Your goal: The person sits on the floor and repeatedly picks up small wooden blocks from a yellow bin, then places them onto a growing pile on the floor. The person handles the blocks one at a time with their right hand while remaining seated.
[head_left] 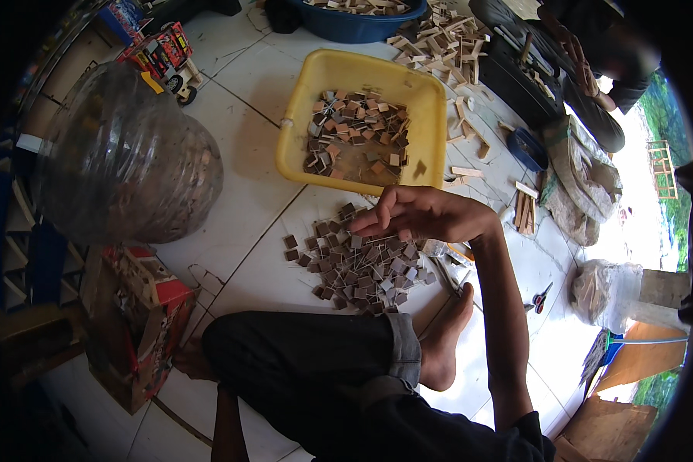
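My right hand (431, 217) hovers above a heap of small brown square pieces with thin pale sticks (366, 266) on the tiled floor. Its fingers are stretched toward the left and slightly bent, with nothing visible in them. Just beyond that hand stands a yellow plastic tub (291, 158) holding more such squares (354, 127), some lighter brown. At the lower left my left hand (195, 360) is down beside my bent knee, close to a red, printed box-like object (142, 323). My knee and the shadow hide its fingers.
A large clear plastic bag (131, 165) bulges at the left, near a red toy truck (162, 58). Behind the tub are a blue basin (354, 27) and piled wood pieces (443, 46). Scissors (540, 299) lie right of my foot. Another person's hand (579, 61) shows at the upper right.
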`<move>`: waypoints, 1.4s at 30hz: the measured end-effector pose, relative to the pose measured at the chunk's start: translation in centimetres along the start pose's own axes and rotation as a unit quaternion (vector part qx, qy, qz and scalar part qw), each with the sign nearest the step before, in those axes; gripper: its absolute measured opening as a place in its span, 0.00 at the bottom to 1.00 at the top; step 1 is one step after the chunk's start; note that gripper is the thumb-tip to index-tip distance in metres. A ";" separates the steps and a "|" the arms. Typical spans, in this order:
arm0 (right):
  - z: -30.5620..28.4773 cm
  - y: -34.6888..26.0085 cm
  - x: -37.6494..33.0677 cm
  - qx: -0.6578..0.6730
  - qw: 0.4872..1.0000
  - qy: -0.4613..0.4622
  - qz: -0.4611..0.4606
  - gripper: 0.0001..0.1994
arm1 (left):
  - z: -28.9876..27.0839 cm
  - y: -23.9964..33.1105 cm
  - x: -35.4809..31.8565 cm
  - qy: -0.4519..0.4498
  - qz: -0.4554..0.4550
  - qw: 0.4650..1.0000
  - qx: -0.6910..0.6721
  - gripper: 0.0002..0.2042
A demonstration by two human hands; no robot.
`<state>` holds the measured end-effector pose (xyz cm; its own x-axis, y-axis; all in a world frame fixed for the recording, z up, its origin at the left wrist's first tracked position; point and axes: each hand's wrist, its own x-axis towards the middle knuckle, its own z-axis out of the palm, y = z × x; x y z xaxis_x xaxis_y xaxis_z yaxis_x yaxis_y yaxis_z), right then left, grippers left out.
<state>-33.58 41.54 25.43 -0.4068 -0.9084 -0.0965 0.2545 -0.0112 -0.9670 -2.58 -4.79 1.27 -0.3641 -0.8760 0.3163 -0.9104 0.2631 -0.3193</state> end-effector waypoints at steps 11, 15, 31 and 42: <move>-0.4 -2.7 -0.3 -0.032 0.997 0.023 0.067 0.24 | 0.0 0.2 0.0 0.006 -0.004 1.000 -0.008 0.27; -3.6 -3.3 0.3 -0.073 0.962 0.262 -0.012 0.16 | -0.1 0.2 -0.2 0.008 -0.009 1.000 -0.015 0.27; -8.6 8.9 6.3 -0.700 0.609 0.307 0.213 0.06 | 1.2 -0.4 -0.1 0.017 -0.036 0.999 -0.026 0.27; -11.6 5.6 4.1 -0.542 0.747 0.324 0.209 0.12 | 0.2 -0.2 -0.5 0.070 -0.037 0.997 -0.023 0.27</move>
<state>-44.00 42.56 16.85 -0.9195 -0.3397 -0.1978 -0.2375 0.8811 -0.4090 -2.15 -4.49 0.98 -0.3170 -0.8297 0.4595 -0.9424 0.2211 -0.2510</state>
